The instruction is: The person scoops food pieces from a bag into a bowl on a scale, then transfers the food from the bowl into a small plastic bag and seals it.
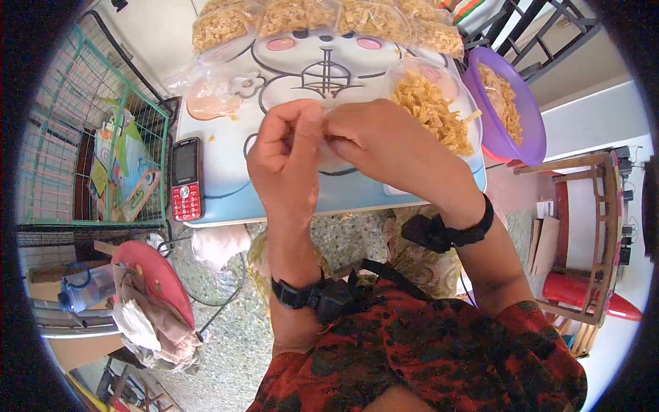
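My left hand (pixel 288 141) and my right hand (pixel 374 130) meet over the middle of the low table, both closed in a pinch. A thin clear plastic bag (pixel 332 159) shows faintly between and under the fingers; most of it is hidden. Right of my right hand, a heap of yellow-brown fried strips (pixel 432 106) lies on clear plastic. To the left on the tabletop are loose clear plastic bags (pixel 209 89). Several filled snack bags (pixel 295 19) stand in a row along the far edge.
The white and blue cartoon-print table (pixel 226 165) carries a red keypad phone (pixel 187 180) at its left edge. A purple basin (pixel 528 113) holding more strips stands at the right. Left are a green wire cage (pixel 62 123) and a red stool (pixel 154 275) with cloths.
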### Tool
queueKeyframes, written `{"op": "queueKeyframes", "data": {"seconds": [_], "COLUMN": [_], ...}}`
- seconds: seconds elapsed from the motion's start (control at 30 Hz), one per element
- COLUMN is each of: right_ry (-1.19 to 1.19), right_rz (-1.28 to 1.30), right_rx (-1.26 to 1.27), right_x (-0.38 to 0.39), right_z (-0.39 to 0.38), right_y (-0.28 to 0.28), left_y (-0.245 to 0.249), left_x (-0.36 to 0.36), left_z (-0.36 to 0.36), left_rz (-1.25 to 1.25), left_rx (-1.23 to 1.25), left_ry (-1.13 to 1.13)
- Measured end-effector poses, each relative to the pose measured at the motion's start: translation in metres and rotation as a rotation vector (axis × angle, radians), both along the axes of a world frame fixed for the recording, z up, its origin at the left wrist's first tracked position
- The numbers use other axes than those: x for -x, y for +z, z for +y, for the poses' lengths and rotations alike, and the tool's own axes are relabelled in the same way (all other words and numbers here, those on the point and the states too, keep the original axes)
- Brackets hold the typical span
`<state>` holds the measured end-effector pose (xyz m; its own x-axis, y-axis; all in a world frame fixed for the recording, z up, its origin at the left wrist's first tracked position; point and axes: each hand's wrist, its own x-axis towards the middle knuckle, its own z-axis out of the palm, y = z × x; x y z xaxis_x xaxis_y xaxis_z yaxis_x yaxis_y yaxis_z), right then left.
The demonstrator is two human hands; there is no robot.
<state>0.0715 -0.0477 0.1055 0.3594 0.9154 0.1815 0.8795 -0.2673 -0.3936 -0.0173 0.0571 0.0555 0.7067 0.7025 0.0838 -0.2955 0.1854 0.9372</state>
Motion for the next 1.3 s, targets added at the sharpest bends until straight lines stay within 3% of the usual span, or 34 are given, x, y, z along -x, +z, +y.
{"op": "queueKeyframes", "data": {"seconds": [0.07, 0.27, 0.37, 0.57, 0.67, 0.87, 0.97, 1.07, 1.17, 1.27, 1.3], "right_ry": [-0.058, -0.105, -0.060, -0.198, -0.227, -0.174, -0.131, 0.120, 0.182, 0.231, 0.223], "right_rz": [-0.035, 0.046, 0.108, 0.063, -0.081, 0.158, 0.337, 0.124, 0.174, 0.297, 0.266], "right_rx": [0.103, -0.024, -0.229, -0.156, -0.104, -0.325, -0.229, -0.246, -0.299, 0.097, 0.082], "right_x": [-0.002, 0.003, 0.006, 0.009, 0.005, 0.012, 0.019, 0.018, 0.013, 0.005, 0.005], "right_z": [0.005, 0.007, 0.003, 0.010, 0.013, 0.009, 0.003, 0.002, 0.009, 0.009, 0.010], "right_y": [0.000, -0.001, -0.008, 0.001, -0.010, -0.013, -0.009, -0.018, -0.022, 0.002, -0.001], "left_y": [0.002, 0.000, -0.006, 0.002, 0.001, 0.000, -0.002, -0.002, -0.001, -0.003, -0.003], "left_x": [0.002, -0.003, -0.003, -0.002, -0.003, -0.005, -0.006, -0.006, -0.005, -0.003, -0.002], "left_z": [-0.002, -0.002, 0.003, 0.000, -0.002, 0.002, 0.003, 0.002, -0.001, -0.001, 0.000], "left_rz": [-0.021, -0.057, -0.040, 0.007, -0.037, -0.002, -0.020, -0.044, -0.062, -0.055, -0.059], "left_rx": [-0.005, 0.050, 0.053, 0.098, 0.098, 0.136, 0.139, 0.120, 0.096, 0.033, 0.029], "left_ry": [-0.036, 0.016, 0.042, 0.028, 0.013, 0.124, 0.162, 0.179, 0.167, 0.167, 0.163]}}
